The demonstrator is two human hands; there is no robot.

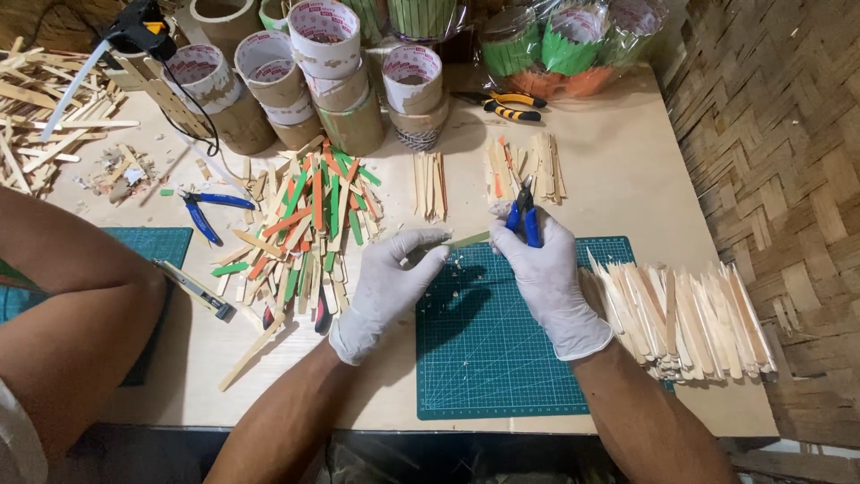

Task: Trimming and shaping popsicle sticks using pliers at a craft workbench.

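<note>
Both my hands wear white gloves and work above a green cutting mat [502,358]. My left hand [387,287] pinches one end of a thin green craft stick [469,239], held level between the hands. My right hand [543,273] grips blue-handled cutting pliers [525,215], whose jaws point up, right beside the stick's other end. Small wood chips lie on the mat below the hands.
A heap of plain, green and orange sticks [305,224] lies left; cut pointed sticks [681,318] are stacked right. Tape rolls and cardboard tubes [331,76] stand at the back, with a second pair of blue pliers [204,211], a utility knife [193,289] and another person's arm [72,305].
</note>
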